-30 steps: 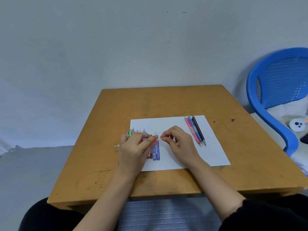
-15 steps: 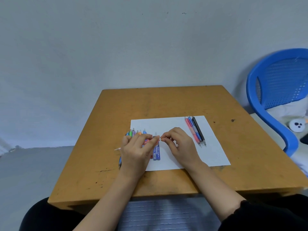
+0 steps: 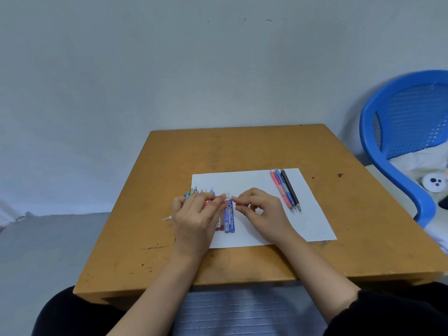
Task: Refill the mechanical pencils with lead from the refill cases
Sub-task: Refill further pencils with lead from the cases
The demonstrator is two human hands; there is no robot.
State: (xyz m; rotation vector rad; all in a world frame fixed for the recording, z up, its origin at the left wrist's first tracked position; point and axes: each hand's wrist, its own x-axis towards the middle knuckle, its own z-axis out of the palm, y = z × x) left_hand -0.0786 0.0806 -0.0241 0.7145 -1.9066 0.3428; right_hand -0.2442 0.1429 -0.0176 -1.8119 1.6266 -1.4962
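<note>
On wooden table (image 3: 242, 146), left hand (image 3: 194, 217) holds slim pencil (image 3: 167, 217) in its grip; right hand (image 3: 264, 212) pinches pencil's end.

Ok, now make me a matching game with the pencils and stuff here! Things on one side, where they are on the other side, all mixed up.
Things:
1. blue refill case
2. black pencil
3. plastic chair
4. pencil pointing left

Places:
A. to the right of the table
B. gripped in the left hand
C. on the paper, beside the red case
D. on the right part of the paper, next to a blue pencil

Pairs: 1-C, 2-D, 3-A, 4-B
</note>
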